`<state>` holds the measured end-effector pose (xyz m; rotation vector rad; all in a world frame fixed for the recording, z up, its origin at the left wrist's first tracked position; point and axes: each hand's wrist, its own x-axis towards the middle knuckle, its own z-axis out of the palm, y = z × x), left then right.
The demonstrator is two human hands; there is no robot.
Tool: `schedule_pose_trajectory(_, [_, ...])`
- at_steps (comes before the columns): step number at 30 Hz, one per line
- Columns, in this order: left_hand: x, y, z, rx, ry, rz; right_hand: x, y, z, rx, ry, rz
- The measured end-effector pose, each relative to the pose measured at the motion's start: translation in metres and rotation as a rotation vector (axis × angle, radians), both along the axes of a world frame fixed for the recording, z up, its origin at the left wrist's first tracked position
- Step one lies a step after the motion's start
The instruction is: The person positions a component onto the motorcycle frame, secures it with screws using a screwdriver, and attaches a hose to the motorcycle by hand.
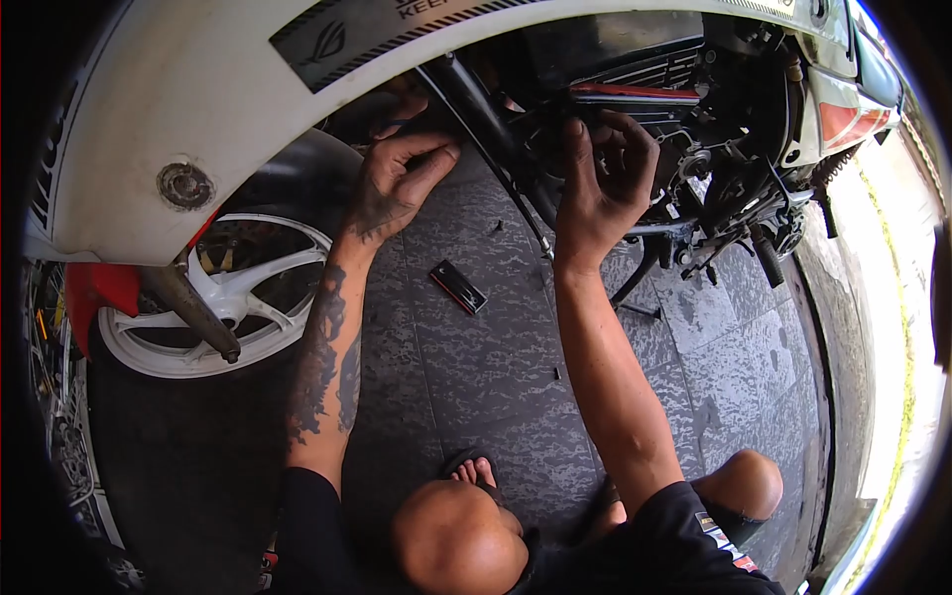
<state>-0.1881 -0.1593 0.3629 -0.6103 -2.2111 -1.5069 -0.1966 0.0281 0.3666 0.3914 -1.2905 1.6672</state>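
My left hand [397,188] is beside the motorcycle's black frame tube [476,124], under the white body panel [213,109]. Its thumb and fingers are pressed together, and whatever lies between them is hidden. By the engine [684,159], my right hand [605,193] is raised with its fingers curled towards the thumb. The fingertips are just below a red-edged bar [635,95]; anything held there is too dark to make out. On the floor between my forearms lies a small black case with a red edge [458,287].
A white-spoked wheel [233,312] with its tyre stands at the left. Small dark pieces, one a bolt-like part [499,226], lie on the grey tiled floor [506,397]. My knees are at the bottom. A raised kerb [843,397] runs along the right.
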Motion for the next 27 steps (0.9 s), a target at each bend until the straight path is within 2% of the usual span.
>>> schedule_pose_trajectory(2, [-0.0002,0.0002,-0.0008,0.016,0.005,-0.006,-0.0011,-0.0004,-0.0019,-0.041,0.001,0.053])
schedule_pose_trajectory(11, [0.0009,-0.0004,0.0027,-0.046,0.03,0.019,-0.0041,0.0027,-0.0038,0.037,-0.012,-0.048])
schedule_pose_trajectory(20, [0.002,0.0007,0.0032,-0.001,0.005,-0.001,-0.0021,0.0008,-0.0026,-0.001,0.009,-0.009])
schedule_pose_trajectory(23, [-0.0003,-0.0007,0.0021,-0.037,0.036,0.004,-0.0013,0.0011,-0.0013,-0.017,0.007,0.078])
schedule_pose_trajectory(27, [-0.0015,-0.0004,-0.0006,-0.005,0.032,-0.001,-0.0063,0.0,-0.0058,-0.005,0.007,-0.004])
